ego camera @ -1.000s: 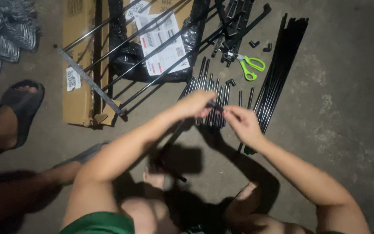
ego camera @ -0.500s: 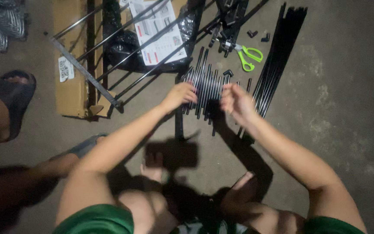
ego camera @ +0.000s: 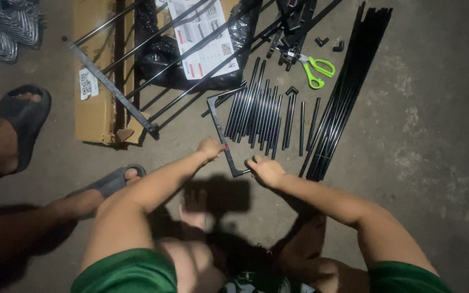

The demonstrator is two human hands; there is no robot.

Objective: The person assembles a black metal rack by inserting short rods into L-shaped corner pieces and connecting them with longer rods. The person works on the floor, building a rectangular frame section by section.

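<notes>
Left hand (ego camera: 211, 147): fingers curled around the middle of a black bracket frame (ego camera: 225, 142), a U-shaped bent metal piece held just off the concrete floor (ego camera: 435, 163).
Right hand (ego camera: 265, 170): clenched on the frame's near corner, where the short end leg turns.
Frame position: in front of the knees, its long side running away from the person, far end reaching the row of tubes.
Risk: the far corner sits touching or just over the short black tubes (ego camera: 256, 108); in my judgement a swing of the frame would scatter that sorted row.
Risk, second: grip is on two nearby points only, so the free far end may twist or drop.
Right of tubes: bundle of long black rods (ego camera: 348, 92).
Far: green-handled scissors (ego camera: 317, 70), instruction sheet (ego camera: 204, 38) on black plastic, cardboard box (ego camera: 96, 70).
Left edge: another person's sandalled foot (ego camera: 14, 125).
</notes>
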